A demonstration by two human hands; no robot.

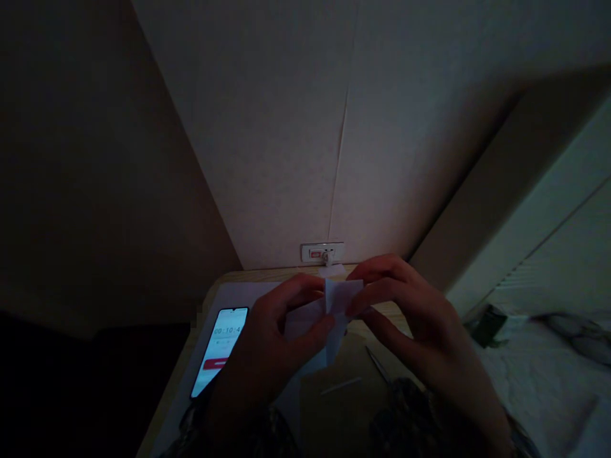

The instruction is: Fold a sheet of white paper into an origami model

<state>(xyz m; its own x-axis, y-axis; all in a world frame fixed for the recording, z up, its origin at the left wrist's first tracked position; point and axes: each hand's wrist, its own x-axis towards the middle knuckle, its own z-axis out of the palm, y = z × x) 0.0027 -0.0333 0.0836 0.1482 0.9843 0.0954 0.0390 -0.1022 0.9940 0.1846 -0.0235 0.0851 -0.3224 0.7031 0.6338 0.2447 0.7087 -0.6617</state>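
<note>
In dim light, my left hand (pixel 270 346) and my right hand (pixel 410 318) meet over a small wooden table (pixel 248 275). Both pinch a folded piece of white paper (pixel 334 305) held up between them. My left thumb and fingers close on its lower left part. The right fingers close on its upper right edge. Patterned sleeves cover both wrists at the bottom of the view.
A phone (pixel 220 350) with a lit timer screen lies on the table to the left of my hands. A wall socket (pixel 322 252) with a plug sits just behind the table. A bed with white bedding (pixel 539 375) fills the right side. A thin stick-like object (pixel 377 362) lies under my hands.
</note>
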